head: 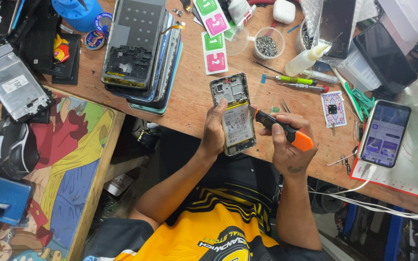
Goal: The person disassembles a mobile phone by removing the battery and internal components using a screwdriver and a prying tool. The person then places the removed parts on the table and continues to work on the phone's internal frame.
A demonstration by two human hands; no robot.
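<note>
- Left of centre in the frame, the left hand (214, 133) is clenched around the left long edge of an opened phone (234, 113), thumb lying on its lower face beside the white battery (238, 126).
- The opened phone sits at mid-frame, just above the near edge of the wooden tabletop (189, 92); its long axis runs nearly up-down in the picture, circuit end toward the upper part, battery end toward the person.
- Right of it, the right hand (289, 145) grips an orange-and-black pry tool (279, 127); the tool slants from lower right up to upper left, its metal tip meeting the phone's right edge level with the battery.
- So the work lies between both hands: the left hand touches the phone body itself, the right hand reaches it only through the tool.
</note>
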